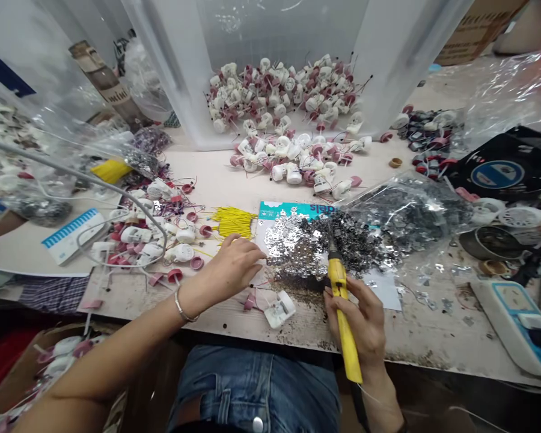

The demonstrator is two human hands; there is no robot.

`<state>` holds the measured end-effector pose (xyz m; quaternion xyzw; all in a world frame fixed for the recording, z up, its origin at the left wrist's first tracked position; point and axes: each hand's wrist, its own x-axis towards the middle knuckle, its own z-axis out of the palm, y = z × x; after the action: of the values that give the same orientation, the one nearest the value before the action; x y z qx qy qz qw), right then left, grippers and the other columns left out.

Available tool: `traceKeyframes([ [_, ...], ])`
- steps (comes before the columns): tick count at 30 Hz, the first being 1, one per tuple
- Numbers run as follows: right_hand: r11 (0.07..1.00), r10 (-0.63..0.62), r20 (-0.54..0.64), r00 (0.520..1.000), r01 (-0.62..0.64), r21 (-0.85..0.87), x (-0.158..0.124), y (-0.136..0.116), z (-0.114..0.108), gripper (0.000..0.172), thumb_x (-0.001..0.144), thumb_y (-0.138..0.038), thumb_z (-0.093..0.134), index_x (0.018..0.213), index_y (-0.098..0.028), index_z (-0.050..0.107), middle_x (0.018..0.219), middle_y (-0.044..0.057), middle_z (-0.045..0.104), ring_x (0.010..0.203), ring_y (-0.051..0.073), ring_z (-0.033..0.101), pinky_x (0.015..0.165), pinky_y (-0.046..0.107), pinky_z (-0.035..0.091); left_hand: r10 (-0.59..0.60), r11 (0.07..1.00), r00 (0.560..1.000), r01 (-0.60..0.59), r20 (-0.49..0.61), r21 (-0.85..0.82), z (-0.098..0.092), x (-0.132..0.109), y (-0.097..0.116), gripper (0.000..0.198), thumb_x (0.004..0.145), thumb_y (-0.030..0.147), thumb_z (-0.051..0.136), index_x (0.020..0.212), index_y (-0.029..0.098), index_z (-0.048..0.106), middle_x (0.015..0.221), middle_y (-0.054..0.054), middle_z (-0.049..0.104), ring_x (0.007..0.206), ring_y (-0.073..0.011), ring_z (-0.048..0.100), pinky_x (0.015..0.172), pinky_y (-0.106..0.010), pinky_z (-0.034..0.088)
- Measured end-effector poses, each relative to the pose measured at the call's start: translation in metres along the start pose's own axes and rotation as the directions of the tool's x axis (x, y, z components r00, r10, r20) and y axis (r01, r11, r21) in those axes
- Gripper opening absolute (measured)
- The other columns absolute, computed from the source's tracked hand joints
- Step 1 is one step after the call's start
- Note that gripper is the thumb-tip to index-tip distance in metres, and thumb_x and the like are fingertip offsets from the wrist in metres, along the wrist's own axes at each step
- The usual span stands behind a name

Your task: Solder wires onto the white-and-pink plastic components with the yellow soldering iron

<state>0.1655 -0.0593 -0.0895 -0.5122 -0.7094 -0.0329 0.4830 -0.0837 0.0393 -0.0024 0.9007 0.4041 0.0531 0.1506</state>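
Plastic bin [279, 42] behind, probably metal tabs [342, 240] before it, on workbench [433, 328]

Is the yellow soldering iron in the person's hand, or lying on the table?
In the hand: the right hand grips the yellow soldering iron by its handle, and the tip points forward over the silver metal pieces.

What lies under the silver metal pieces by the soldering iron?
A teal-printed card shows past the heap of silver pieces; whatever lies directly beneath the heap is covered.

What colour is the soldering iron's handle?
The handle is yellow; it shows best in the head view.
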Motion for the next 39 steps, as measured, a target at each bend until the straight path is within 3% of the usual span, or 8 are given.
traceKeyframes([
  [4, 0.999, 0.045, -0.055, 0.997, -0.046, -0.015, 0.007, -0.009, 0.008, 0.02, 0.075, -0.005, 0.072, 0.088, -0.018, 0.064, 0.126, 0.006, 0.052, 0.107, 0.019, 0.063, 0.079, 0.028, 0.062, -0.019, 1.0, 1.0, 0.019, 0.011, 0.001, 0.001, -0.004, 0.006, 0.016, 0.093, 0.019, 0.052, 0.1, 0.017, 0.066, 0.096, -0.006, 0.069, 0.094, -0.0206, 0.06, 0.098, -0.043, 0.033],
  [9, 0.977, 0.103, -0.301, 0.948, -0.154, -0.15, 0.004, -0.02, -0.01, 0.026, 0.062, 0.002, 0.079, 0.07, -0.017, 0.063, 0.118, 0.003, 0.06, 0.092, 0.017, 0.068, 0.072, 0.026, 0.061, 0.116, 0.989, 0.985, -0.102, 0.13, -0.11, 0.004, 0.024, 0.043, 0.019, 0.093, 0.021, 0.052, 0.083, 0.019, 0.069, 0.079, -0.001, 0.07, 0.079, -0.0165, 0.063, 0.083, -0.034, 0.037],
  [15, 0.976, 0.08, -0.237, 0.968, -0.125, -0.18, -0.006, -0.022, -0.021, 0.023, 0.067, 0.001, 0.076, 0.073, -0.017, 0.062, 0.117, 0.003, 0.06, 0.088, 0.013, 0.068, 0.071, 0.022, 0.059, 0.161, 0.987, 0.949, -0.148, 0.27, -0.067, 0.033, 0.068, 0.082, 0.021, 0.087, 0.029, 0.06, 0.073, 0.015, 0.065, 0.075, -0.006, 0.072, 0.072, -0.0206, 0.064, 0.068, -0.033, 0.038],
  [19, 0.988, 0.062, -0.155, 0.986, -0.083, -0.131, -0.005, -0.015, -0.015, 0.023, 0.07, 0.0, 0.073, 0.08, -0.018, 0.062, 0.123, 0.004, 0.056, 0.096, 0.014, 0.067, 0.073, 0.022, 0.06, 0.224, 0.972, 0.954, -0.233, 0.199, 0.023, 0.042, 0.07, 0.074, 0.022, 0.088, 0.015, 0.053, 0.069, 0.017, 0.063, 0.068, -0.004, 0.069, 0.068, -0.0183, 0.062, 0.07, -0.033, 0.038],
  [23, 1.0, 0.02, -0.016, 1.0, -0.02, -0.018, -0.002, -0.004, -0.008, 0.022, 0.076, -0.003, 0.067, 0.091, -0.02, 0.064, 0.13, 0.006, 0.051, 0.107, 0.02, 0.064, 0.079, 0.027, 0.061, 0.329, 0.93, 0.929, -0.35, 0.168, 0.109, 0.032, 0.061, 0.056, 0.027, 0.091, 0.015, 0.052, 0.066, 0.017, 0.063, 0.067, -0.003, 0.066, 0.072, -0.0184, 0.061, 0.071, -0.034, 0.037],
  [26, 0.999, -0.011, 0.044, 0.999, 0.009, 0.036, -0.003, -0.002, -0.006, 0.025, 0.078, -0.003, 0.063, 0.096, -0.021, 0.065, 0.129, 0.006, 0.052, 0.104, 0.019, 0.065, 0.077, 0.027, 0.061, 0.321, 0.938, 0.923, -0.341, 0.211, 0.064, 0.019, 0.051, 0.047, 0.024, 0.088, 0.013, 0.055, 0.066, 0.017, 0.063, 0.07, -0.003, 0.066, 0.073, -0.018, 0.061, 0.068, -0.033, 0.036],
  [31, 0.999, 0.046, -0.009, 0.999, -0.046, 0.005, -0.003, -0.011, -0.007, 0.029, 0.076, -0.001, 0.066, 0.098, -0.02, 0.064, 0.132, 0.007, 0.049, 0.108, 0.02, 0.063, 0.079, 0.025, 0.061, 0.243, 0.97, 0.947, -0.24, 0.208, -0.042, 0.005, 0.037, 0.037, 0.026, 0.088, 0.009, 0.052, 0.065, 0.016, 0.063, 0.069, -0.002, 0.065, 0.071, -0.0148, 0.061, 0.069, -0.029, 0.039],
  [39, 0.999, 0.025, 0.055, 0.998, -0.027, 0.031, 0.001, 0.004, 0.008, 0.025, 0.081, -0.007, 0.062, 0.101, -0.022, 0.065, 0.126, 0.006, 0.055, 0.109, 0.02, 0.063, 0.084, 0.03, 0.06, 0.305, 0.952, 0.938, -0.3, 0.167, -0.056, 0.032, 0.057, 0.042, 0.018, 0.089, 0.015, 0.058, 0.075, 0.016, 0.068, 0.074, -0.002, 0.068, 0.072, -0.0157, 0.061, 0.07, -0.031, 0.038],
])
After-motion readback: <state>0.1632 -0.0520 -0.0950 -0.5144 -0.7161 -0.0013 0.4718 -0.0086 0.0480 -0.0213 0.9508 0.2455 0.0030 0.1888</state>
